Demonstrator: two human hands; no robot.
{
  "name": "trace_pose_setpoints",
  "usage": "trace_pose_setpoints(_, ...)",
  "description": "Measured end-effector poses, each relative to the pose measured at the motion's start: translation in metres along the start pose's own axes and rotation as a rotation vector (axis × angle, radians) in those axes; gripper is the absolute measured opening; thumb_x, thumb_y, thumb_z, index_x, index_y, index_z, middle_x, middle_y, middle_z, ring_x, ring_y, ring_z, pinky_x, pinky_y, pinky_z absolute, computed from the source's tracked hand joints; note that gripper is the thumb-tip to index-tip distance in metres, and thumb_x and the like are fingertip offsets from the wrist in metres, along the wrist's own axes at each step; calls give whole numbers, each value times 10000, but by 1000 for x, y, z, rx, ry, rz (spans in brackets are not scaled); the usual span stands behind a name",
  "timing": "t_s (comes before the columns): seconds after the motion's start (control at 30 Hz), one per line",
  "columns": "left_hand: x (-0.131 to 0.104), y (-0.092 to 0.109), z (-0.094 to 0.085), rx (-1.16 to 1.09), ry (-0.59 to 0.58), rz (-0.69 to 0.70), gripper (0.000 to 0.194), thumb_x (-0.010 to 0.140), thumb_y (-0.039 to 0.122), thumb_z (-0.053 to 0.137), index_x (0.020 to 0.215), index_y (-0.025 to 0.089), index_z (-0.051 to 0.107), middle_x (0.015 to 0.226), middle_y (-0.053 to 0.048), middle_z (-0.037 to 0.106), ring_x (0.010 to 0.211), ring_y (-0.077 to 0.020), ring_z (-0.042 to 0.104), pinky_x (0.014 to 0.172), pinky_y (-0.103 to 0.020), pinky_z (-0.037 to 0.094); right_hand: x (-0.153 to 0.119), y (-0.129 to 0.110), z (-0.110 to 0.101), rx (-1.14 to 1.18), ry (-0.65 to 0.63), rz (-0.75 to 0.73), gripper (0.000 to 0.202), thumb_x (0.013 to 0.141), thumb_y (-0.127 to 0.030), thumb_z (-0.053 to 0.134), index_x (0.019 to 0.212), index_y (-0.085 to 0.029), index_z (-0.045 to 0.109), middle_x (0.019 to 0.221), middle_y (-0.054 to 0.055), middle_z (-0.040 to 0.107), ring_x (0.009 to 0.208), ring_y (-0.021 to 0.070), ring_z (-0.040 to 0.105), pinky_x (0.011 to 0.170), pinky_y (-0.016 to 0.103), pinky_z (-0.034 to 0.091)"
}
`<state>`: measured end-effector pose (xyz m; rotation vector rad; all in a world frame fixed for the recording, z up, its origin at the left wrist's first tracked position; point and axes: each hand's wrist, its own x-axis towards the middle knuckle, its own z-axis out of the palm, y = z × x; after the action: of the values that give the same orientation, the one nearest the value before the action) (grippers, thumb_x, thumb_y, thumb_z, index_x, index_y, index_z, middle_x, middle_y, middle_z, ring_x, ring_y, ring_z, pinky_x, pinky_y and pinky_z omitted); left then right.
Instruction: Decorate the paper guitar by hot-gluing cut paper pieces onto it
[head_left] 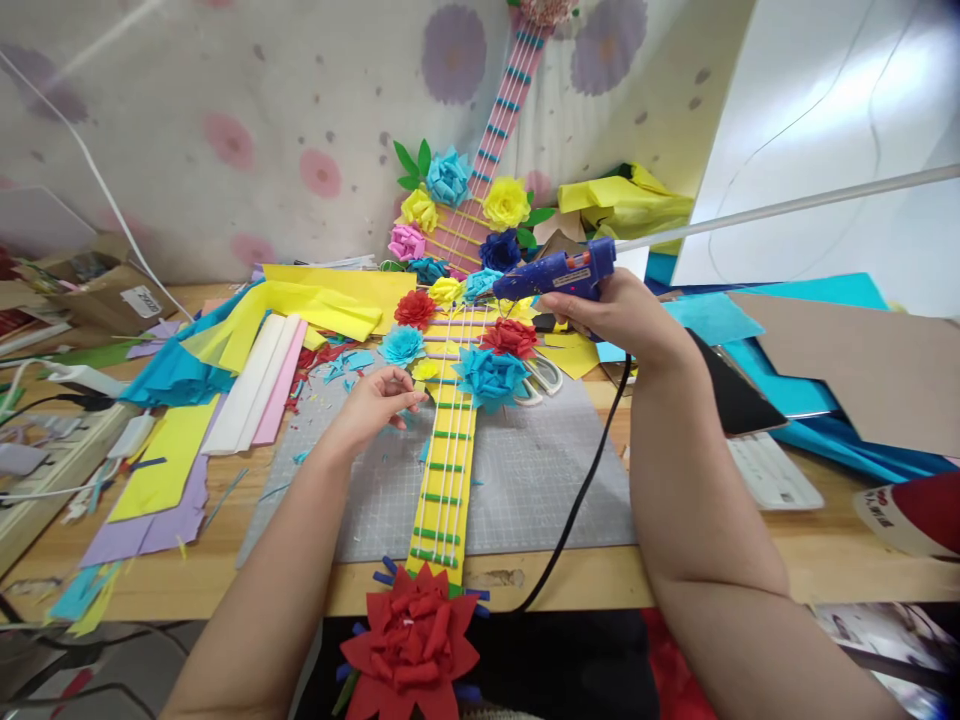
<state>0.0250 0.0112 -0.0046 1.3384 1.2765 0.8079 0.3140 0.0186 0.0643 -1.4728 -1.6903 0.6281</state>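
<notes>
My right hand point(619, 312) is wrapped round a blue hot glue gun point(559, 275), its nozzle pointing left over the paper flowers. A clear glue stick point(787, 207) juts from its rear. Below lies a yellow paper guitar point(452, 450) with white strings and green frets, its neck running toward me. On its body are a red flower point(510, 339), a large blue flower point(491, 376) and a small yellow flower point(425, 370). My left hand point(382, 400) is closed in a pinch beside the neck; a small yellowish piece shows at the fingertips, too small to name. A big red flower point(409, 640) covers the near end.
A grey cutting mat point(540, 480) lies under the guitar, with scissors point(541, 382) beside the flowers. A black cord point(585, 490) hangs from the glue gun. Crepe paper rolls point(251, 385) are at left, cardboard point(862, 350) at right. A pink paper guitar point(499, 130) leans behind.
</notes>
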Motion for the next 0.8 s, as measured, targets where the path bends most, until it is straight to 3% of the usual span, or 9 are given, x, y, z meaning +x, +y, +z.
trace_pose_setpoints(0.17,0,0,1,7,-15,-45,446,505,463,782,708,169,516,704,-36,669,591,-106,572,424,-178,418,0,4,-4,25,19,-43,452,702,-601,632,806,-161,639,662,50,586,661,177,553,569,321,469)
trace_pose_setpoints(0.5,1,-2,8,35,6,-56,423,453,333,801,738,164,538,712,-28,662,593,-121,573,416,-204,442,0,3,-5,89,25,-32,386,695,-530,676,727,-155,592,597,17,499,618,144,488,534,298,410)
trace_pose_setpoints(0.67,4,-10,9,137,99,48,304,575,375,718,718,170,544,587,20,580,480,-88,472,410,-215,400,0,2,-4,93,19,-36,410,672,-551,686,717,-155,588,585,11,495,609,141,489,535,297,415)
trace_pose_setpoints(0.8,6,-14,4,251,159,227,207,664,351,654,713,168,569,630,11,594,551,-92,509,513,-219,388,0,3,-5,89,27,-48,426,670,-576,677,695,-163,578,569,6,490,577,127,468,513,291,415)
